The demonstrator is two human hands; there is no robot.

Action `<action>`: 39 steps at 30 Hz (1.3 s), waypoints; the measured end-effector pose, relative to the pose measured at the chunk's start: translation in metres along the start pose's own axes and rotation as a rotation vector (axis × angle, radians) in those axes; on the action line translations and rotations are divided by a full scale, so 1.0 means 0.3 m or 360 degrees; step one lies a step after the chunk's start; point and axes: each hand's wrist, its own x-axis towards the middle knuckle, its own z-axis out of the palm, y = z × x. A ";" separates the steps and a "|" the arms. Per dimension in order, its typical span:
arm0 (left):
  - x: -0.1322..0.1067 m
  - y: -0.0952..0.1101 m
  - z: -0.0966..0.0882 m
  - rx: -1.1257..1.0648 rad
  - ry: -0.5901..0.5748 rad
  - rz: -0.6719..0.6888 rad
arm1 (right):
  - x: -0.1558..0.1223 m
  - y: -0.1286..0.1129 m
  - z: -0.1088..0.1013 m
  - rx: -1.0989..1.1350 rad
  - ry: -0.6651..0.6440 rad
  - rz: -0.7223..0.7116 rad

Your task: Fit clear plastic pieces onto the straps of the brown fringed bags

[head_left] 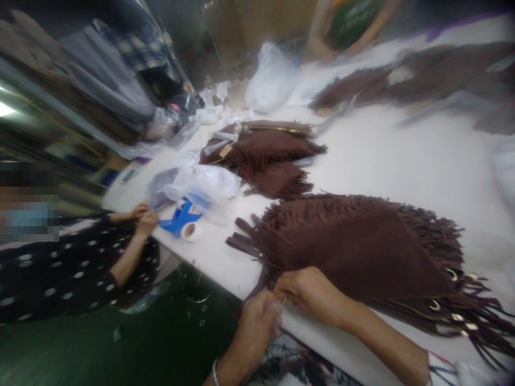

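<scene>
A brown fringed suede bag (362,252) lies on the white table (394,155) in front of me, with metal rings along its right edge. My right hand (311,292) pinches the bag's near corner at the table edge, fingers closed on the fringe. My left hand (257,321) is closed just left of it, fingers curled against the same fringe strands; a bracelet shows at its wrist.
More brown fringed bags (265,155) are piled mid-table and others (422,80) lie at the far right. A blue tape dispenser (183,220) and plastic bags (201,185) sit at the left edge, where another person in a dotted sleeve (80,268) rests both hands.
</scene>
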 end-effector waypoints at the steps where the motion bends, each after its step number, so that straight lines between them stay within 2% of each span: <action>1: 0.006 -0.002 0.004 -0.0062 -0.0025 -0.0001 | -0.002 -0.001 0.002 0.0006 0.0002 0.0001; 6: 0.020 0.006 0.006 -0.0068 -0.0085 0.0127 | -0.007 -0.007 0.006 0.0009 0.0018 0.0047; 13: 0.056 0.055 0.029 -0.0178 -0.0219 0.0140 | -0.023 0.003 0.022 0.0056 -0.0017 0.0064; 18: 0.082 0.039 0.051 -0.0300 -0.0208 0.0140 | -0.055 -0.011 0.037 -0.0031 -0.0038 0.0096; 20: 0.086 0.027 0.054 -0.0339 -0.0173 0.0117 | -0.080 -0.028 0.052 0.0013 0.0065 0.0102; 23: 0.083 0.013 0.056 -0.0388 -0.0144 0.0142 | -0.120 -0.050 0.095 0.0013 0.0393 0.0189; 25: 0.079 0.007 0.059 -0.0388 -0.0131 0.0185 | -0.140 -0.055 0.133 -0.0009 0.0518 0.0233; 29: 0.069 0.007 0.069 -0.0419 -0.0128 0.0214 | -0.152 -0.056 0.191 0.0033 0.0566 0.0340; 34: 0.054 0.015 0.084 -0.0478 -0.0169 0.0327 | -0.157 -0.067 0.204 0.0330 0.0668 0.0440; 39: 0.059 0.005 0.115 -0.0496 -0.0122 0.0180 | -0.158 -0.051 0.240 0.0436 0.0654 0.0518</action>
